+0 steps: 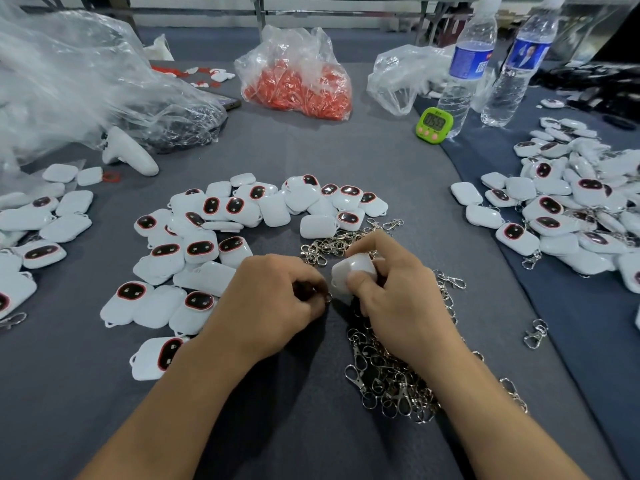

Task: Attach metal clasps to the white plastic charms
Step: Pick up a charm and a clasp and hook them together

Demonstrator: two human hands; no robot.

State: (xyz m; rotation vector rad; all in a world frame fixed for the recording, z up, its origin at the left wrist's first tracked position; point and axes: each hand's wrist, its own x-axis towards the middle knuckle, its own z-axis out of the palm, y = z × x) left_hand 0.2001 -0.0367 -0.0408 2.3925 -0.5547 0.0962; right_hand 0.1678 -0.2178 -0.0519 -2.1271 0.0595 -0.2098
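Nearest to us, our two forearms reached in from the bottom edge over the grey counter [346,157]. Our left hand [277,303] was curled tight, its fingertips pinching a small metal clasp [327,297], of which only the ring showed. Just beside it, our right hand [398,299] gripped a white charm [353,271] between thumb and fingers, plain side up, its lower corner almost touching the clasp.

Under and around our right wrist lay a tangled pile of clasps [391,375], running from near our forearm up past the hands. One loose clasp [535,333] lay apart to the right.

Beyond our hands, a curved spread of charms [214,237] covered the middle of the counter, some showing dark, red-rimmed faces, others face down. A second heap of charms [571,209] sat at the right and a smaller group [41,223] at the left.

Farther back we saw a white controller [128,152] beside a large clear bag [69,81], a bag of red pieces [298,84], a green timer [434,124], and two water bottles [467,74] standing upright.
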